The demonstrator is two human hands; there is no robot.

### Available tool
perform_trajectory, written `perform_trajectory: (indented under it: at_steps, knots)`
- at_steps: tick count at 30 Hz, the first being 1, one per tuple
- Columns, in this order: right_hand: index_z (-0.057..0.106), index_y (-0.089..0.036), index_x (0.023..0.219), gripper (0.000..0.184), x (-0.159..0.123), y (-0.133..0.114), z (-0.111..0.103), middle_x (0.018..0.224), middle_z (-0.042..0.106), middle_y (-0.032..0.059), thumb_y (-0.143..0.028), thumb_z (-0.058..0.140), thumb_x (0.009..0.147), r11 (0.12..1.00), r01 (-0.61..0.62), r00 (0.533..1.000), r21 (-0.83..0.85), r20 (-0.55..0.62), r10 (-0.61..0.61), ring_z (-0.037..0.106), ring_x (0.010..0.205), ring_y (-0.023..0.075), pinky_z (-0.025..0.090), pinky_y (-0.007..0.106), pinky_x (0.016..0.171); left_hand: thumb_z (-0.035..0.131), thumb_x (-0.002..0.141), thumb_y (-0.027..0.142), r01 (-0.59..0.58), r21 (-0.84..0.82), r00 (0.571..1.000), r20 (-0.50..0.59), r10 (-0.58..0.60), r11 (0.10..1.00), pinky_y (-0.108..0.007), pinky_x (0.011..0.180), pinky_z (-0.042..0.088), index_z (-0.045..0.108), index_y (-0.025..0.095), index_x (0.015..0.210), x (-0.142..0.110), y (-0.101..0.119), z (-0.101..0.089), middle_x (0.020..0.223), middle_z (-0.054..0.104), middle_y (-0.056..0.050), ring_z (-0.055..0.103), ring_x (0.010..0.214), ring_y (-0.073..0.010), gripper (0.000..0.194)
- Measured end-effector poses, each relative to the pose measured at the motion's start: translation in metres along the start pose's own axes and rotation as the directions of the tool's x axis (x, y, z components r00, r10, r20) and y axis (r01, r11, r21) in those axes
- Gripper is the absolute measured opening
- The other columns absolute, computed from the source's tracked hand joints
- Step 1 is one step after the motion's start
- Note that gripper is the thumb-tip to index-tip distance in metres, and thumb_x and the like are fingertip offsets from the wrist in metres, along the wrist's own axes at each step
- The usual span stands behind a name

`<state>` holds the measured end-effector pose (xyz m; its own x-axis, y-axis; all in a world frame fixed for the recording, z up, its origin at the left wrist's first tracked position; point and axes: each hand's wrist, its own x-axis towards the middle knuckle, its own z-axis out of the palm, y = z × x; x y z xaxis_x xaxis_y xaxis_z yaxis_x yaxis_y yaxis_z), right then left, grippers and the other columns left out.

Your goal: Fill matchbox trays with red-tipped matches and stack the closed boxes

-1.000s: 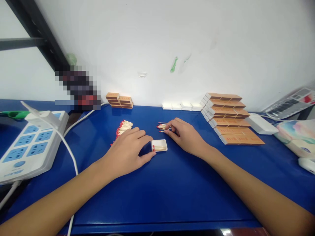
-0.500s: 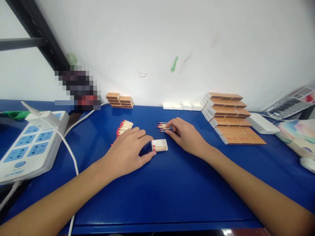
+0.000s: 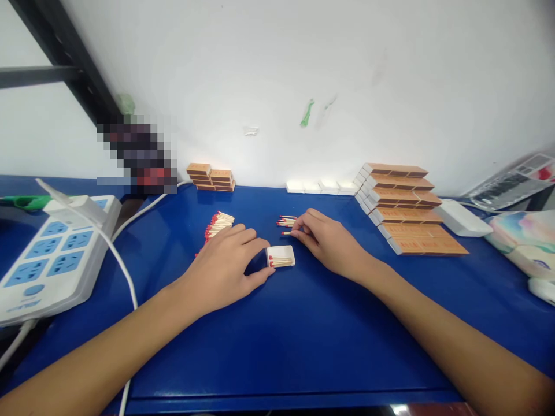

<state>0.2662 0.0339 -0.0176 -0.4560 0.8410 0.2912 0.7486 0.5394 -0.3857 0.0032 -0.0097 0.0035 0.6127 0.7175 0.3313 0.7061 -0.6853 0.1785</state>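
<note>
Tray: lying on the tabletop (image 3: 303, 341), open side up, with stored matches (image 3: 281, 262) along its near wall; the tray (image 3: 282, 252) is probably light, thin card that slides or dents easily, best held by its outer walls.
Match: just beyond the tray; this single match (image 3: 286, 233) looks very light, stiff but easily snapped, best taken by the bare stick.
Left hand: at the tray's left end, this hand (image 3: 228, 266) curves thumb and forefinger apart around it, lightly gripping.
Right hand: beyond the tray and rightward, this hand (image 3: 323, 236) has thumb and forefinger nearly together, pinching the match.
Loose matches: beyond the tray, a small bunch (image 3: 285, 222).
</note>
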Motion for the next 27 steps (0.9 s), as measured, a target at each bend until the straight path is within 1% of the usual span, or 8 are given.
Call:
perform_trajectory:
  at_steps: [3,8,10,12,15,19,23,27]
  knots:
    - [0.06,-0.022,0.104,0.01,-0.005,-0.011,-0.005,0.104,0.064,0.0064,-0.028,0.053,0.108,0.998,0.049,0.999,0.033,-0.017,-0.049,0.06,0.076,0.0167,0.046,0.031,0.07,0.073,0.097,0.037,0.018,0.004,1.0,0.003,-0.018,1.0,-0.037,0.074,0.048,0.076,0.019,0.113,0.0,0.0,0.0,0.088,0.067,-0.004,0.061,0.085,-0.023,0.024]
    - [0.061,-0.022,0.104,0.013,-0.014,-0.03,-0.006,0.103,0.065,0.0075,-0.03,0.052,0.109,0.991,0.13,0.991,0.044,0.017,-0.131,0.06,0.077,0.0179,0.045,0.031,0.067,0.074,0.096,0.037,0.025,0.004,1.0,-0.008,-0.025,1.0,-0.037,0.074,0.049,0.076,0.019,0.111,0.001,0.0,-0.001,0.088,0.068,-0.005,0.061,0.085,-0.0231,0.023]
    - [0.061,-0.022,0.103,0.012,-0.017,-0.034,-0.005,0.103,0.065,0.0074,-0.029,0.052,0.109,0.989,0.136,0.99,0.051,0.037,-0.138,0.06,0.079,0.0186,0.046,0.032,0.069,0.074,0.095,0.036,0.026,0.004,0.999,-0.019,-0.026,1.0,-0.037,0.075,0.05,0.076,0.019,0.109,0.001,0.0,0.0,0.088,0.068,-0.004,0.061,0.085,-0.023,0.022]
    - [0.062,-0.023,0.106,0.012,-0.017,-0.035,-0.005,0.099,0.065,0.0059,-0.03,0.053,0.109,0.99,0.115,0.991,0.087,0.061,-0.12,0.06,0.079,0.0182,0.046,0.032,0.069,0.074,0.095,0.037,0.024,0.006,0.999,-0.023,-0.024,1.0,-0.037,0.076,0.05,0.075,0.019,0.108,0.001,0.0,0.0,0.088,0.068,-0.004,0.061,0.084,-0.0229,0.022]
    - [0.065,-0.023,0.108,0.014,-0.016,-0.029,-0.006,0.09,0.062,0.0029,-0.033,0.055,0.108,0.99,0.055,0.996,0.133,0.06,-0.063,0.057,0.075,0.017,0.045,0.031,0.068,0.074,0.095,0.037,0.025,0.008,1.0,-0.019,-0.024,1.0,-0.037,0.076,0.05,0.075,0.019,0.109,0.001,-0.001,0.0,0.088,0.067,-0.004,0.061,0.085,-0.0229,0.022]
    - [0.067,-0.022,0.113,0.016,-0.011,-0.011,-0.008,0.09,0.061,0.0034,-0.032,0.057,0.106,0.998,-0.019,0.999,0.054,-0.035,0.021,0.056,0.073,0.0171,0.044,0.032,0.068,0.073,0.096,0.037,0.016,0.013,1.0,-0.01,-0.016,1.0,-0.037,0.076,0.05,0.075,0.019,0.11,0.001,-0.001,0.0,0.087,0.067,-0.004,0.061,0.085,-0.0233,0.022]
    - [0.069,-0.021,0.115,0.02,-0.007,0.005,-0.006,0.091,0.06,0.0045,-0.031,0.056,0.105,1.0,-0.029,0.998,-0.008,-0.056,0.029,0.057,0.073,0.0179,0.044,0.033,0.068,0.073,0.097,0.037,0.017,0.016,1.0,-0.018,-0.017,1.0,-0.038,0.078,0.051,0.075,0.019,0.111,0.001,-0.001,0.0,0.088,0.067,-0.005,0.061,0.086,-0.0239,0.024]
    - [0.071,-0.021,0.111,0.019,-0.005,0.012,-0.003,0.093,0.061,0.0054,-0.031,0.056,0.105,0.999,-0.016,0.998,-0.033,-0.059,0.014,0.056,0.072,0.0178,0.044,0.033,0.068,0.073,0.097,0.038,0.016,0.022,1.0,-0.019,-0.016,1.0,-0.038,0.079,0.051,0.075,0.019,0.112,0.001,-0.001,0.0,0.088,0.068,-0.004,0.062,0.086,-0.0239,0.024]
